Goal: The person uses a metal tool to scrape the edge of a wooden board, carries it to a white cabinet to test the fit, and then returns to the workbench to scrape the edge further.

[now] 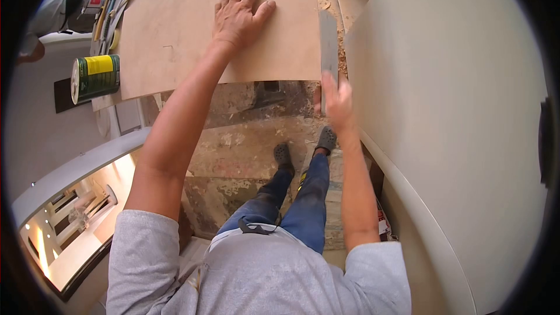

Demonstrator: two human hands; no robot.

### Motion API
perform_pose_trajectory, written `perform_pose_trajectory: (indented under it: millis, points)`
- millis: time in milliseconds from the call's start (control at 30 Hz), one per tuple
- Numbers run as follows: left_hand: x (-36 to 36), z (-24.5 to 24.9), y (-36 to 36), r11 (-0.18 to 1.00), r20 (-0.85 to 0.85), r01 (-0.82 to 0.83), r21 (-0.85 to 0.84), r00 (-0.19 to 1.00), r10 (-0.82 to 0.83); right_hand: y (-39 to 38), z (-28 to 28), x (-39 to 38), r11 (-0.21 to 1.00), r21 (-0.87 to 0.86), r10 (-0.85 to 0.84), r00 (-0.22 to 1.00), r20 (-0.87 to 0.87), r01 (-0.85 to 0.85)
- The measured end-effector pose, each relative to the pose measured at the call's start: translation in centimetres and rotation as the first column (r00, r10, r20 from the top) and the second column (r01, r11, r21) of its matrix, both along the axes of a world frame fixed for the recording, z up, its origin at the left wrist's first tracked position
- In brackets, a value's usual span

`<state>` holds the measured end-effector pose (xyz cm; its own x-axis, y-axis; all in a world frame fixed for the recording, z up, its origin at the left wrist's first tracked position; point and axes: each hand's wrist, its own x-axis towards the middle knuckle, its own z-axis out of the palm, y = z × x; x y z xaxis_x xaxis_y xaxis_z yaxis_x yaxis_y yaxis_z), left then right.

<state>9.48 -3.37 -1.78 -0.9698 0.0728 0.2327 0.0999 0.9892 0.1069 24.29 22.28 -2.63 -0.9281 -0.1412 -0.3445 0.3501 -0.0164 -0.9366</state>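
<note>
My left hand lies flat on a large sheet of plywood, its fingers spread. My right hand is closed around the near end of a long grey metal tool that looks like a hand plane. The tool runs along the right edge of the sheet. The fingers of this hand are slightly blurred, and the tool's grip is partly hidden behind them. Curled wood shavings lie just right of the tool.
A dark green can with a yellow label stands at the sheet's left corner. Several hand tools lie behind it. A large pale panel rises close on my right. At the lower left is a lit window-like opening. Another person's arm shows at the far left.
</note>
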Motion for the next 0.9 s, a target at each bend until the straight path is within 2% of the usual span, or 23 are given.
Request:
perform_pose_trajectory:
  millis: [67, 200, 267, 333, 400, 433, 500, 567, 633, 700, 800, 900]
  points:
    - [0.1, 0.1, 0.0, 1.000, -0.002, 0.006, -0.007, 1.000, -0.006, -0.2, -0.6, 3.7, 0.994, -0.005, -0.109, 0.993, 0.034, 0.109]
    - [0.2, 0.1, 0.1, 1.000, 0.002, 0.005, 0.004, 1.000, -0.005, 0.7, -1.0, 4.4, 0.983, -0.109, -0.135, 0.986, 0.097, 0.145]
    - [0.1, 0.2, 0.1, 1.000, 0.026, -0.013, -0.001, 1.000, 0.013, 0.2, -1.8, 0.9, 0.987, -0.122, -0.092, 0.989, 0.115, 0.106]
    - [0.1, 0.5, 0.2, 1.000, 0.029, -0.020, 0.005, 0.999, 0.020, -0.6, -3.1, -4.6, 0.995, 0.042, -0.089, 0.990, -0.107, 0.094]
    - [0.2, 0.4, 0.2, 1.000, 0.046, -0.023, 0.011, 0.999, 0.023, -0.9, -1.6, -10.0, 0.985, 0.159, -0.040, 0.989, -0.141, 0.062]
    - [0.3, 0.2, 0.1, 1.000, 0.037, -0.020, 0.010, 0.999, 0.020, -1.5, -2.4, -11.5, 0.986, 0.158, -0.037, 0.990, -0.135, 0.058]
    - [-0.3, 0.2, 0.0, 1.000, 0.033, -0.017, 0.012, 0.999, 0.016, -2.5, -3.8, -13.5, 0.987, -0.069, -0.153, 0.975, -0.160, 0.144]
    - [0.2, 0.2, -0.1, 1.000, -0.006, 0.005, 0.017, 1.000, -0.005, -1.6, -0.5, -8.0, 0.967, 0.198, -0.118, 0.969, -0.216, 0.161]
    - [-0.2, 0.3, 0.0, 1.000, 0.010, -0.011, 0.015, 1.000, 0.011, -0.3, -0.4, -0.1, 0.998, -0.042, -0.054, 0.998, 0.021, 0.054]
    - [0.4, 0.4, -0.1, 0.999, 0.024, -0.026, 0.019, 0.999, 0.026, 0.4, -1.1, 6.0, 0.992, -0.058, -0.100, 0.984, 0.145, 0.110]
    - [-0.1, 0.4, 0.0, 1.000, -0.034, -0.007, 0.007, 0.999, 0.007, 0.2, -1.0, 5.8, 0.974, -0.093, -0.199, 0.977, 0.071, 0.205]
    - [0.0, 0.7, 0.1, 0.999, 0.017, -0.042, -0.009, 0.999, 0.042, 0.9, -2.4, 1.6, 0.973, -0.165, -0.158, 0.987, 0.023, 0.159]
